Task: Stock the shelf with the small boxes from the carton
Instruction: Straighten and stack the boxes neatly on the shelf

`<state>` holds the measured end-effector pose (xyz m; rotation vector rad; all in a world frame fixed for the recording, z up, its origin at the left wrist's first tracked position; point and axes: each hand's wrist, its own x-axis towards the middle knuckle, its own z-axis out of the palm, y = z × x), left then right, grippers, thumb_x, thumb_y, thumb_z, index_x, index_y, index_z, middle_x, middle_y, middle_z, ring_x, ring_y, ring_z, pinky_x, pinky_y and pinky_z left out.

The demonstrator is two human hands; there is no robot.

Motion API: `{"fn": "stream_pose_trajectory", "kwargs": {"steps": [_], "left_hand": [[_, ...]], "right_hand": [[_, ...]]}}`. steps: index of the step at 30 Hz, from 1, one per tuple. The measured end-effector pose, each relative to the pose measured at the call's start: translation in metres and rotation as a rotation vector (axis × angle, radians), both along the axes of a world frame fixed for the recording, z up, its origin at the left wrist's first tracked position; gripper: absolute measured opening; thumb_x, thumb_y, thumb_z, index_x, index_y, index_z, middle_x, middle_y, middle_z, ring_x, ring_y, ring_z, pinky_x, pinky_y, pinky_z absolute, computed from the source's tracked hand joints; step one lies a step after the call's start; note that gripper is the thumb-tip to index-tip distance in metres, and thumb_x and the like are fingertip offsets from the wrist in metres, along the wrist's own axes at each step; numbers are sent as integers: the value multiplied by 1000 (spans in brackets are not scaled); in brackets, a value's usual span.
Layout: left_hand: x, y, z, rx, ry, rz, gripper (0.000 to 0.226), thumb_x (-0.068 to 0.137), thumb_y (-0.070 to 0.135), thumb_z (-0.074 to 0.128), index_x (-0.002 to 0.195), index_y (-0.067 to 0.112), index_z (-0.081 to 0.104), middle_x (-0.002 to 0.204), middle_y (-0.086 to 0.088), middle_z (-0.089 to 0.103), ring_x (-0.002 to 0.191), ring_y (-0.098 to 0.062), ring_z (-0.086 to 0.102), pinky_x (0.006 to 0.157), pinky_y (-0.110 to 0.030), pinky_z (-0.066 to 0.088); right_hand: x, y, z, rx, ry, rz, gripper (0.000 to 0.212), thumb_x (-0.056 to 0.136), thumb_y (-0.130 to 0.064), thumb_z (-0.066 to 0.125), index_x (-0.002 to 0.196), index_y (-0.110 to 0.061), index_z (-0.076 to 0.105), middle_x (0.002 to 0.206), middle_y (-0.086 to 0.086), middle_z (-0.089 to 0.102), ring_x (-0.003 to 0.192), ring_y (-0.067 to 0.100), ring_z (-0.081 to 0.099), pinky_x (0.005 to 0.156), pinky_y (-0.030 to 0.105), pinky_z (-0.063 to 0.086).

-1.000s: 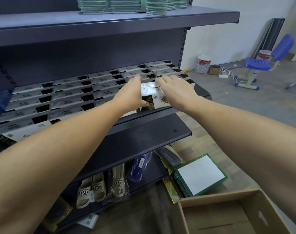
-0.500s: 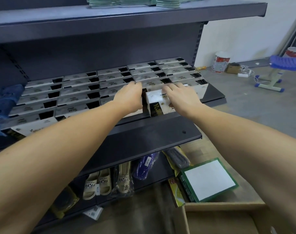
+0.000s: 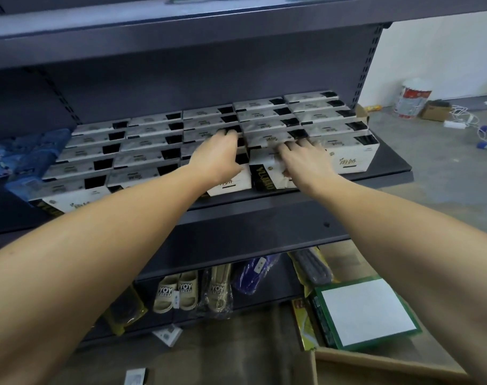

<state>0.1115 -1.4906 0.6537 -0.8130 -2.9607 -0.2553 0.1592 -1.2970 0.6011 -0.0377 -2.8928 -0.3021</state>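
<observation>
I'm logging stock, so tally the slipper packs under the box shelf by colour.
beige slipper packs: 2
purple slipper pack: 1
grey slipper pack: 1
dark slipper pack in yellow wrap: 1
Total: 5

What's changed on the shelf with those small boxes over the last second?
The box under the right hand has gone from raised and tilted to standing in the front row, pushed back level with its neighbours. The left hand still rests on the adjoining box. The other rows and the carton on the floor are unchanged.
</observation>
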Motion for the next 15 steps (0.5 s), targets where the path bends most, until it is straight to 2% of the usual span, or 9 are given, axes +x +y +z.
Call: {"fn": "stream_pose_trajectory", "kwargs": {"steps": [3, 6, 11, 15], "left_hand": [[-6, 1, -1, 11, 0, 14, 51, 84, 14, 62, 132, 10, 46, 127, -12, 51, 109, -32, 54, 85, -43, 51], [-9, 6, -2, 16, 12, 19, 50, 84, 13, 62, 132, 10, 46, 128, -12, 51, 111, -33, 54, 86, -44, 51], [-9, 16, -2, 8, 17, 6, 49, 85, 15, 61, 131, 9, 46, 128, -14, 50, 109, -35, 54, 84, -47, 52], [-8, 20, -3, 9, 21, -5, 50, 85, 16, 62, 132, 10, 46, 128, -14, 51, 108, -34, 55, 84, -46, 52]], "right_hand": [[-4, 0, 5, -9, -6, -3, 43, 85, -13, 67, 125, -11, 50, 119, 9, 64, 113, 34, 54, 79, 39, 41], [-8, 1, 10, -8, -14, 2, 48, 85, -15, 67, 128, -12, 47, 118, 8, 65, 113, 33, 55, 69, 36, 35], [-7, 3, 8, -28, -12, -1, 54, 86, -13, 65, 135, -12, 42, 117, 10, 65, 113, 34, 54, 67, 36, 35], [1, 2, 4, -62, -35, 4, 53, 85, -10, 64, 133, -12, 42, 117, 10, 65, 115, 36, 53, 71, 39, 44]]}}
